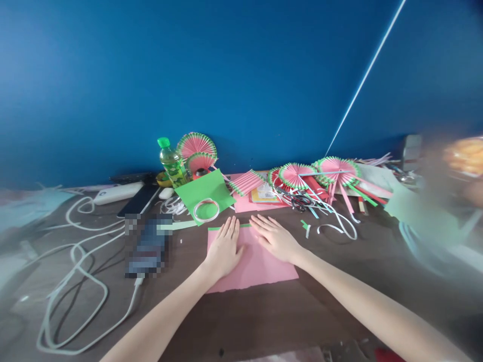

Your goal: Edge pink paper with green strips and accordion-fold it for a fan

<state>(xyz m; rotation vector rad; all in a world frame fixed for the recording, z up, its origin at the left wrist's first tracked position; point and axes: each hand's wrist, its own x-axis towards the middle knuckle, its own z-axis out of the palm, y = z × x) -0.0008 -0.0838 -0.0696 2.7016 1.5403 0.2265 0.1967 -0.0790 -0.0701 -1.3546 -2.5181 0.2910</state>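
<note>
A pink paper sheet with a green strip along its far edge lies flat on the table in front of me. My left hand rests on its left part, fingers stretched toward the green edge and thumb out to the side. On the right part lies my right hand, also flat, its fingertips by the far edge. Neither hand grips anything. Just beyond the left fingers is a green paper sheet with a roll of tape on it.
Folded pink and green paper fans stand along the blue wall, near a green-capped bottle. A pleated pink paper lies at the back. To the left are a pixelated phone and a looping white cable.
</note>
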